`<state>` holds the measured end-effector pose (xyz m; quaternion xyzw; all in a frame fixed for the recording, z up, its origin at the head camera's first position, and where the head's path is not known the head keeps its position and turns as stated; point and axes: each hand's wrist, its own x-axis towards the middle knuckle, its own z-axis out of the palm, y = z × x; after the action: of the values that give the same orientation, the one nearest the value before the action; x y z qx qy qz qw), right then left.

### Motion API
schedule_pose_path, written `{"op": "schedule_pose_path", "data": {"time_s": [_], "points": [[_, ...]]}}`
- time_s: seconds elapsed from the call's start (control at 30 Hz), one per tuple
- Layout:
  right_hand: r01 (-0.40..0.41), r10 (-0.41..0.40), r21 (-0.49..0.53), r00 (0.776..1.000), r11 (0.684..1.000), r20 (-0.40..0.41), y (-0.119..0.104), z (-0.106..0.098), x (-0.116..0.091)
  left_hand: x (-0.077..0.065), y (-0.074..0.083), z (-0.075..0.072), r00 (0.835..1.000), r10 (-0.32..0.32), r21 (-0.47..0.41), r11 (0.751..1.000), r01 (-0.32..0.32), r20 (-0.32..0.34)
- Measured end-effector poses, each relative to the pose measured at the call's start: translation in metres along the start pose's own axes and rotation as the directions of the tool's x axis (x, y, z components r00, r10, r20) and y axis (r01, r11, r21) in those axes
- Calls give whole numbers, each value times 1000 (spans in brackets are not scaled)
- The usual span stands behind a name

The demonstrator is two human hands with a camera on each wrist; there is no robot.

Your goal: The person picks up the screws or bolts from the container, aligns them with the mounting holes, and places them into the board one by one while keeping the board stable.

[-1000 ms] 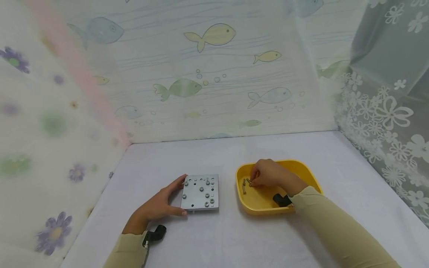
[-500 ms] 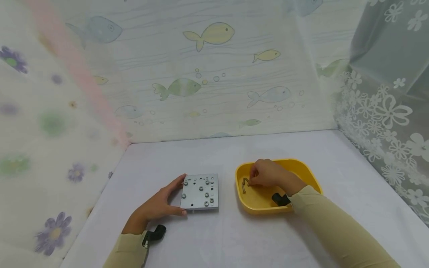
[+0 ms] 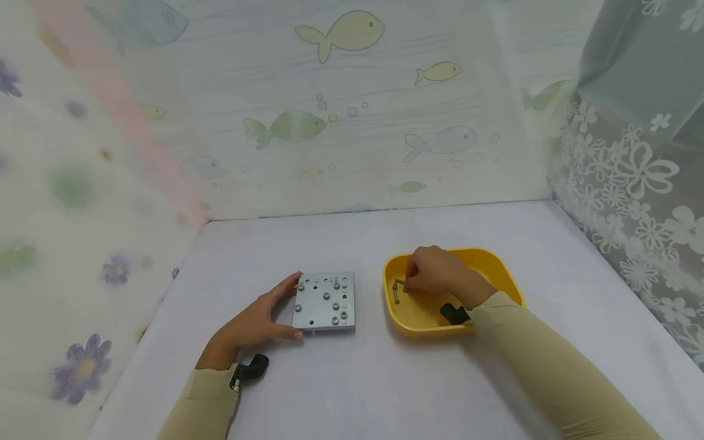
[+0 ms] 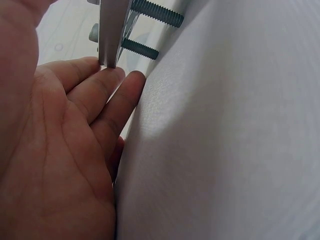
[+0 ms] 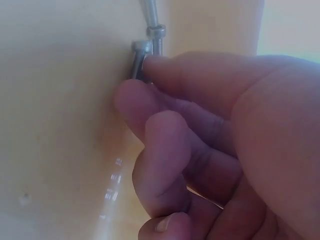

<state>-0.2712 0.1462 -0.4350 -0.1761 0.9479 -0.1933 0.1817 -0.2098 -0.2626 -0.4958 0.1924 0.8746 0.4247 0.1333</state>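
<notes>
On the white table lies a square silver metal plate (image 3: 324,302), with several socket head screws standing in its holes. The left wrist view shows threaded screw shanks (image 4: 157,13) sticking out of its underside. My left hand (image 3: 255,321) grips the plate at its left side, thumb at the front corner and forefinger at the back corner. In the yellow tray (image 3: 404,328), my right hand (image 3: 440,272) pinches a socket head screw (image 5: 141,47) between thumb and forefinger. Another screw (image 5: 156,31) touches or overlaps it there, and a loose screw (image 3: 396,295) lies to its left.
A black wrist camera (image 3: 254,366) sits at the left wrist and another camera (image 3: 453,313) at the right, inside the tray. Printed fish curtains (image 3: 352,122) stand behind the table, with a lace curtain (image 3: 638,183) on the right.
The head view has tilted down a little, so everything sits higher. The right hand's fingertips have moved slightly among the screws, which lie at changed angles. The left hand stays on the plate.
</notes>
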Motion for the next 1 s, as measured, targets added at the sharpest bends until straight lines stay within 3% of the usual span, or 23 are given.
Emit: {"op": "schedule_pose_path", "data": {"time_s": [0.43, 0.67, 0.87, 1.0], "points": [[-23, 24, -59, 999, 998, 26, -11, -4, -4, -1, 3, -2, 1000, 1, -4, 1000, -1, 1], [15, -13, -82, 1000, 997, 20, -9, -6, -5, -1, 0, -1, 1000, -7, -3, 1000, 7, 9], [38, -38, 64, 999, 997, 6, -10, -13, -9, -1, 0, -1, 1000, -5, 0, 1000, 5, 5], [68, -64, 193, 998, 979, -28, -9, -17, -14, -1, 0, -1, 1000, -3, -8, 1000, 3, 6]]}}
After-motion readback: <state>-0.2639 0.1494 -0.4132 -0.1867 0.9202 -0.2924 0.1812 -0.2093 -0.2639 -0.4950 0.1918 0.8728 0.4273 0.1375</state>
